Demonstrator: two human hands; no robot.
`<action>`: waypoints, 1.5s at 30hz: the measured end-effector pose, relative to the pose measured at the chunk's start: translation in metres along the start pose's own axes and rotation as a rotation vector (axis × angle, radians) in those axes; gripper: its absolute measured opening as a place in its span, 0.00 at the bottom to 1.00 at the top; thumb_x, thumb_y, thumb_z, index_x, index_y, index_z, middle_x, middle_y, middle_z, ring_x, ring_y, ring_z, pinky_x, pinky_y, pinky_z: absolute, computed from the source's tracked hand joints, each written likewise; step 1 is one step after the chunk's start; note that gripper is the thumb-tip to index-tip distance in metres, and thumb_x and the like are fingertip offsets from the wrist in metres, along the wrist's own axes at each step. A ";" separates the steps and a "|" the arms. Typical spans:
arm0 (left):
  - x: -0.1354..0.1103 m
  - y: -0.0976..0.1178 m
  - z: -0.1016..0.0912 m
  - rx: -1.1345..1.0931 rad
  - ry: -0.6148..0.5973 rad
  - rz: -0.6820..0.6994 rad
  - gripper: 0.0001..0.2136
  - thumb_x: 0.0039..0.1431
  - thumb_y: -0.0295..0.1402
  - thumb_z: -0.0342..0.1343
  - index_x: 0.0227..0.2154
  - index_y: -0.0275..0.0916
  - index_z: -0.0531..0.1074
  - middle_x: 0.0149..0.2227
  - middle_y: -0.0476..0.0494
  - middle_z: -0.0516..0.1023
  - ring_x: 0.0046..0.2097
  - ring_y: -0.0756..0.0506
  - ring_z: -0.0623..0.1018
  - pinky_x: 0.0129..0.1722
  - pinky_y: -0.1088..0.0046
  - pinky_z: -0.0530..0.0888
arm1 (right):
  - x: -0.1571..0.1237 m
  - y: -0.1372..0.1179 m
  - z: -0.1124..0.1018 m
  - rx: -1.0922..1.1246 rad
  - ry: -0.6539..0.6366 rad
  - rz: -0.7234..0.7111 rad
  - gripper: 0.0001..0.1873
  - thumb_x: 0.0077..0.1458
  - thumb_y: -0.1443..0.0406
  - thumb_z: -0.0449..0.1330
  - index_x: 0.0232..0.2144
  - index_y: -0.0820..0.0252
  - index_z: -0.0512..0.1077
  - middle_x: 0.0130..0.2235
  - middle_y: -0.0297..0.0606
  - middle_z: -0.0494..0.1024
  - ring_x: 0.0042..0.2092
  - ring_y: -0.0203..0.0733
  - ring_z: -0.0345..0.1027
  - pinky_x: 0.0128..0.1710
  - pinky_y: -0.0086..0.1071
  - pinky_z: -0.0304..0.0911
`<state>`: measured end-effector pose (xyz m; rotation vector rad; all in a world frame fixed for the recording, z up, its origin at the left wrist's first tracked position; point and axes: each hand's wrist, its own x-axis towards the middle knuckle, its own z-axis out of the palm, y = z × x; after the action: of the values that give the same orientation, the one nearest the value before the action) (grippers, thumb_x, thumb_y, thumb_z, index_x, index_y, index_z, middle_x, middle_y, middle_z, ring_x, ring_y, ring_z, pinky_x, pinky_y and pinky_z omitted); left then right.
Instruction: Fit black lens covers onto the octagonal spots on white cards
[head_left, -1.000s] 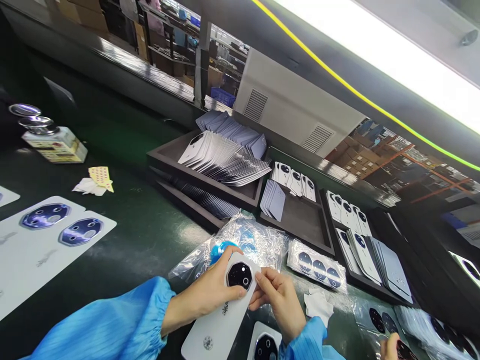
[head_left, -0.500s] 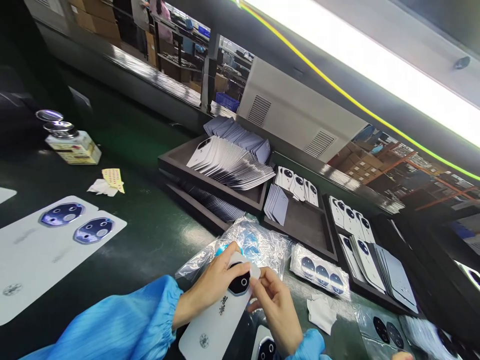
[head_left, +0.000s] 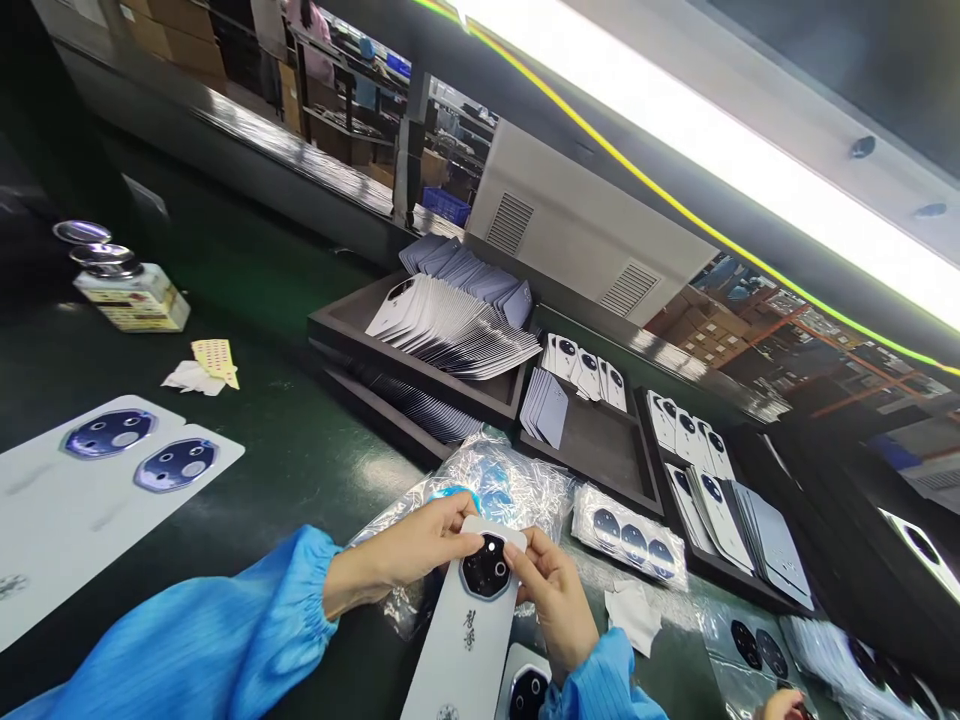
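Note:
A white phone back cover (head_left: 465,640) with a black octagonal camera plate (head_left: 486,567) is held over the green bench near the bottom middle. My left hand (head_left: 409,553), in a blue sleeve, grips its top left edge with the fingers closed. My right hand (head_left: 551,597) pinches its top right edge beside the camera plate. A second cover (head_left: 527,688) with a dark camera ring lies just below my right hand. Crinkled clear plastic bags (head_left: 504,486) with blue film lie behind my hands.
Dark trays hold fanned stacks of covers (head_left: 456,325), a small stack (head_left: 546,405) and rows with camera plates (head_left: 694,435). Two covers with bluish plates (head_left: 135,455) lie at left. A bottle (head_left: 131,295), paper scraps (head_left: 201,368), a bag of lens plates (head_left: 628,540) and another person's fingers (head_left: 780,705) are nearby.
The cover has turned more upright and shifted right in my hands, so the camera plate faces up. My right fingers moved from over the plate to its right edge.

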<state>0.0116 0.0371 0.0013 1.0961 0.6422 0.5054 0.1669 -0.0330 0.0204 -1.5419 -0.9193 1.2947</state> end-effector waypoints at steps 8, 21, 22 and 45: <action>0.002 -0.006 0.010 0.011 0.139 0.029 0.20 0.44 0.46 0.59 0.20 0.41 0.53 0.17 0.60 0.52 0.21 0.54 0.54 0.21 0.77 0.50 | 0.004 0.001 0.006 -0.053 0.009 -0.033 0.28 0.40 0.44 0.65 0.19 0.58 0.58 0.19 0.24 0.57 0.22 0.28 0.45 0.22 0.25 0.43; -0.014 -0.008 0.022 0.116 0.052 0.070 0.18 0.45 0.27 0.54 0.41 0.41 0.59 0.31 0.54 0.67 0.34 0.48 0.70 0.31 0.75 0.67 | 0.012 0.006 -0.004 -0.137 0.058 -0.122 0.32 0.38 0.38 0.61 0.18 0.57 0.56 0.19 0.24 0.54 0.22 0.29 0.45 0.21 0.26 0.43; -0.013 -0.009 0.019 0.069 0.013 0.074 0.17 0.45 0.28 0.54 0.40 0.41 0.59 0.31 0.54 0.67 0.33 0.48 0.70 0.30 0.75 0.67 | 0.012 0.007 -0.005 -0.140 0.050 -0.127 0.31 0.39 0.38 0.61 0.19 0.57 0.56 0.19 0.24 0.54 0.22 0.29 0.45 0.21 0.26 0.43; -0.006 -0.006 0.016 -0.046 0.250 0.106 0.17 0.41 0.42 0.61 0.18 0.39 0.59 0.19 0.57 0.58 0.26 0.51 0.60 0.26 0.76 0.57 | 0.008 0.012 0.006 -0.351 0.017 -0.257 0.27 0.52 0.42 0.53 0.20 0.57 0.57 0.22 0.27 0.55 0.26 0.33 0.47 0.25 0.28 0.47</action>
<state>0.0190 0.0204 0.0022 1.0359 0.7891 0.7536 0.1623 -0.0288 0.0066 -1.6280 -1.3398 0.9713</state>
